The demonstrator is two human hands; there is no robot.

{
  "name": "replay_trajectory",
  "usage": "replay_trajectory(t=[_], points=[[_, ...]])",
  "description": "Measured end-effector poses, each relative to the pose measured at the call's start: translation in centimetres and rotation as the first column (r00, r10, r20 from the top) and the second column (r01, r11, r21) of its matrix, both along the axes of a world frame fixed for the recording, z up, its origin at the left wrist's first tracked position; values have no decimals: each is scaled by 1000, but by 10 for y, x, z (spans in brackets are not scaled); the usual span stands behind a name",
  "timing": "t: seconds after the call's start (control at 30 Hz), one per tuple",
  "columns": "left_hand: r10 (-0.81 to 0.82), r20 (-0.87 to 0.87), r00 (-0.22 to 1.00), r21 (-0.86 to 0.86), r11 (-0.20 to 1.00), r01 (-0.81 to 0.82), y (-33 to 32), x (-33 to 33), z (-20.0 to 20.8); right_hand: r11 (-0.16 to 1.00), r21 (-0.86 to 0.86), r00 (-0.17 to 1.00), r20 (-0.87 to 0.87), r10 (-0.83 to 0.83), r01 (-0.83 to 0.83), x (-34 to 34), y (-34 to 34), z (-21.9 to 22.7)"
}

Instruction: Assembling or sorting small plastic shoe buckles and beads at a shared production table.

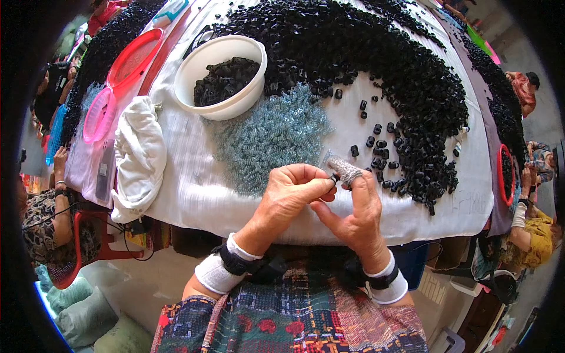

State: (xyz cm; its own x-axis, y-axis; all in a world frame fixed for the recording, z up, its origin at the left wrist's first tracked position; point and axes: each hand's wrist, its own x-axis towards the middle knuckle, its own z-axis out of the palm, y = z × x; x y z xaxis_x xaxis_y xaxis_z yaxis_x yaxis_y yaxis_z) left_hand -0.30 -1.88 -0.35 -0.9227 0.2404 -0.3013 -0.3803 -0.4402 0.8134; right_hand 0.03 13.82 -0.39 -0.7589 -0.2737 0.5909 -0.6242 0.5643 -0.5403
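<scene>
My left hand (285, 197) pinches a small black plastic piece (334, 177) between thumb and index finger, over the near part of the white-covered table. Close against it is my right hand (357, 220), its index finger bent in a grey-beige finger wrap (344, 167) beside the piece. The right thumb reaches toward the left fingertips; a dark bit shows under the wrapped finger, too covered to name. Just beyond my hands lies a heap of small blue-grey coil springs (271, 138). Loose black plastic pieces (381, 154) are scattered to the right.
A white bowl (182, 88) holding black pieces stands behind the springs. A large mound of black pieces (353, 38) curves across the back and right. On the left lie a white cloth (139, 159), a pink basket (87, 129) and a red basket (147, 67). Other people sit at both sides.
</scene>
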Motion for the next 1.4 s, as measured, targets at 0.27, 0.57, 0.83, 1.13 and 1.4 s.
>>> replay_trajectory(t=[0.27,0.57,0.83,1.13,1.4], points=[[-38,-41,998,-35,999,37,0,-1,-2,998,16,998,-13,-65,65,4,-7,-10],[-53,-12,999,-116,992,51,0,-1,2,996,34,995,59,-85,83,5,-8,-2],[-33,-2,999,-101,994,33,-1,-2,-1,988,152,999,-43,-11,18,-3,-2,-5],[-10,70,997,-5,1000,11,-2,-4,-1,996,18,996,34,-83,83,-5,-6,-1],[-160,-17,987,-115,981,157,-7,-3,-2,996,65,996,-74,-56,60,-6,-2,-3]])
